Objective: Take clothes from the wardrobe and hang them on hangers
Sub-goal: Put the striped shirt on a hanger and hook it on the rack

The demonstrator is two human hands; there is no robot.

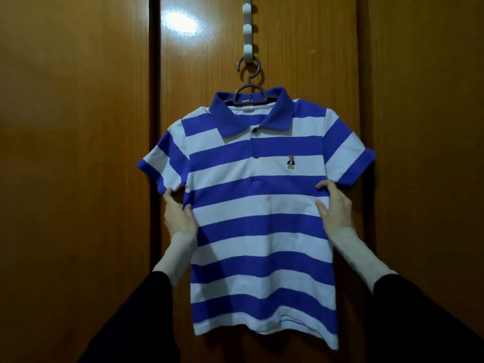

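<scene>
Both hands, left hand [179,214] and right hand [334,205], pinch the hanging polo shirt [262,218] at its side seams, just below the sleeves.

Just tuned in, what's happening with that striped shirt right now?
A person is finishing hanging a blue and white striped polo shirt. It sits on a purple hanger, which hooks onto a white hook rack on the wooden wardrobe door. The left hand grips the shirt's side just under the sleeve, and the right hand holds the opposite side, apparently straightening it. The shirt hangs slightly tilted, collar folded down.
</scene>
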